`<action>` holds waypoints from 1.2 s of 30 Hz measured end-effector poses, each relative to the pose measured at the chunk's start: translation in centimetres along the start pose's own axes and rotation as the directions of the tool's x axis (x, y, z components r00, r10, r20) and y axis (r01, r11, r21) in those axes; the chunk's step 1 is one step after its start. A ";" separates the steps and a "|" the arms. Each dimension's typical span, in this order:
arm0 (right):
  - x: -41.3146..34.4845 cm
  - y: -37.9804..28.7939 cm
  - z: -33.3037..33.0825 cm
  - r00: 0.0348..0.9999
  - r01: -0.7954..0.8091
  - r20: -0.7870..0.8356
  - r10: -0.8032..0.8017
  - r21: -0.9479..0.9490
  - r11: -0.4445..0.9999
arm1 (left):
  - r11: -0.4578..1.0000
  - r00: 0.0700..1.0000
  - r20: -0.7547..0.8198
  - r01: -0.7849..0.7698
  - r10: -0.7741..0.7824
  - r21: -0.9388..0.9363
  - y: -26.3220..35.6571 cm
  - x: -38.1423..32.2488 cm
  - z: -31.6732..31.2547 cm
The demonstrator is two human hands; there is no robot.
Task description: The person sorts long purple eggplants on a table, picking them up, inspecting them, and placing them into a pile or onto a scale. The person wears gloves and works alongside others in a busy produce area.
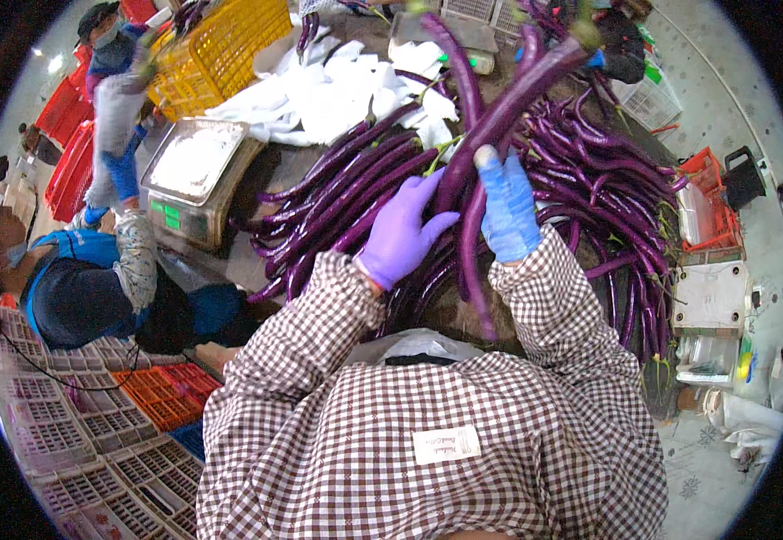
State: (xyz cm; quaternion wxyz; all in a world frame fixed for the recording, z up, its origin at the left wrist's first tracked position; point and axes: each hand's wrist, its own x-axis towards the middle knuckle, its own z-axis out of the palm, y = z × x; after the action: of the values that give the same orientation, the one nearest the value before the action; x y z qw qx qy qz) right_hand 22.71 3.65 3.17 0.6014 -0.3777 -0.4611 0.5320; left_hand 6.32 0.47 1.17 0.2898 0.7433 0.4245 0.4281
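Note:
Several long purple eggplants are raised in front of me, held between my two hands. The thickest eggplant (520, 94) slants up to the right, and a slimmer curved eggplant (474, 263) hangs down between the hands. My left hand (401, 236), in a purple glove, grips their lower part from the left. Against their right side presses my right hand (509, 209), in a blue glove with a pale thumb tip. Its grip is partly hidden behind the eggplants. A row of eggplants (358, 182) lies left on the table, and a larger heap (594, 162) lies right.
A digital scale (192, 162) stands at left, with white plastic sheets (337, 94) and a tilted yellow crate (229, 54) behind. Another scale (442, 40) is at the back. A co-worker (94, 290) is close on my left. Red baskets (722, 229) stand at right.

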 end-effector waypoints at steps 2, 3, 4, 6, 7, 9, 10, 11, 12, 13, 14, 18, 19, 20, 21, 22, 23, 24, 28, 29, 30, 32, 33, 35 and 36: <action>-0.3 -0.8 -0.6 0.993 -0.064 0.098 0.070 -0.065 0.996 | 0.978 0.998 -0.002 -0.064 0.065 -0.199 -0.6 0.1 0.0; -0.2 -1.1 -0.9 0.976 -0.169 0.152 0.158 0.057 0.984 | 0.947 0.999 -0.020 -0.050 0.046 -0.318 -0.6 0.0 -0.2; -0.3 -1.2 -0.9 0.980 -0.153 0.131 0.149 0.024 0.988 | 0.909 1.000 0.002 0.010 -0.009 -0.416 -0.5 0.0 -0.5; 0.0 -1.3 -0.9 0.991 -0.109 0.073 0.111 -0.029 0.994 | 0.802 0.999 -0.045 -0.028 0.001 -0.597 0.1 0.4 -1.4; 0.1 -1.1 -0.7 0.989 -0.134 0.075 0.128 0.088 0.987 | 0.738 0.998 0.006 0.050 -0.062 -0.673 0.6 0.4 -2.0; 0.5 -1.0 -0.2 0.988 -0.091 -0.124 0.095 0.040 0.995 | 0.592 0.989 0.045 0.121 -0.141 -0.797 1.6 0.4 -2.6; 0.9 -1.0 0.0 0.980 -0.075 -0.179 0.084 0.056 0.996 | 0.515 0.977 0.071 0.166 -0.199 -0.841 1.9 0.7 -3.0; 0.8 -0.9 0.3 0.985 0.033 -0.172 -0.023 0.055 0.998 | 0.507 0.963 0.094 0.216 -0.254 -0.834 1.9 1.0 -3.3; 1.1 -0.8 0.7 0.980 0.043 -0.193 -0.049 -0.036 0.998 | 0.490 0.952 0.126 0.253 -0.278 -0.834 1.8 1.4 -3.6; 1.1 -0.8 1.0 0.991 0.082 -0.100 -0.091 -0.088 0.993 | 0.513 0.933 0.194 0.332 -0.304 -0.792 1.6 1.7 -3.5; 0.8 -0.5 1.4 0.993 0.068 -0.086 -0.081 -0.142 0.988 | 0.531 0.902 0.256 0.414 -0.347 -0.740 1.4 2.0 -3.3; 0.6 0.3 3.1 0.991 0.117 0.090 -0.100 -0.205 0.972 | 0.690 0.948 0.182 0.316 -0.262 -0.651 0.3 2.9 -1.6; 0.7 0.5 3.4 0.995 0.092 0.061 -0.084 -0.132 0.987 | 0.701 0.939 0.180 0.339 -0.294 -0.627 0.1 3.0 -1.8; 0.8 0.5 3.5 0.997 0.052 0.064 -0.049 -0.034 0.998 | 0.663 0.945 0.210 0.326 -0.251 -0.674 -0.1 3.0 -2.1; 0.8 0.6 3.4 0.997 0.024 0.070 -0.029 0.071 0.997 | 0.608 0.924 0.264 0.381 -0.277 -0.696 -0.2 2.8 -2.6; 0.8 0.7 3.4 0.997 -0.035 0.069 0.025 0.160 0.987 | 0.540 0.892 0.314 0.447 -0.325 -0.713 -0.2 2.7 -3.1; 0.9 0.6 3.0 0.986 -0.147 0.119 0.118 0.267 0.953 | 0.449 0.876 0.363 0.476 -0.317 -0.756 -0.2 2.6 -3.3; 1.3 0.7 2.8 0.981 -0.194 0.067 0.183 0.267 0.944 | 0.484 0.892 0.327 0.445 -0.312 -0.753 -0.3 2.6 -3.5; 3.1 2.2 2.2 0.947 -0.320 0.079 0.313 0.351 0.880 | 0.525 0.884 0.321 0.461 -0.340 -0.715 -1.0 3.2 -3.4; 4.0 2.9 2.4 0.927 -0.360 0.016 0.375 0.320 0.877 | 0.623 0.904 0.305 0.428 -0.301 -0.654 -1.3 3.5 -3.5; 4.9 3.6 2.6 0.901 -0.398 -0.053 0.431 0.296 0.868 | 0.714 0.916 0.283 0.398 -0.283 -0.576 -1.8 3.9 -3.6; 6.2 4.9 3.3 0.890 -0.384 -0.090 0.447 0.380 0.841 | 0.724 0.901 0.286 0.432 -0.325 -0.538 -2.6 4.5 -4.1; 6.3 5.2 3.4 0.874 -0.424 -0.061 0.482 0.388 0.818 | 0.773 0.896 0.260 0.442 -0.360 -0.456 -3.0 4.7 -4.7; 6.4 5.6 3.8 0.864 -0.437 -0.070 0.499 0.390 0.811 | 0.872 0.916 0.135 0.400 -0.377 -0.282 -3.4 4.8 -5.7; 6.3 5.6 4.1 0.870 -0.407 -0.110 0.480 0.389 0.826 | 0.916 0.931 0.069 0.366 -0.360 -0.166 -3.4 4.7 -6.2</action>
State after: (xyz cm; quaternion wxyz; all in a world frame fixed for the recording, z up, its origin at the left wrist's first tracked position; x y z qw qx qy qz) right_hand 17.16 10.55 0.01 0.5623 -0.4128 -0.1929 0.6901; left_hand 0.84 6.67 3.19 0.4366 0.6308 0.5100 0.3890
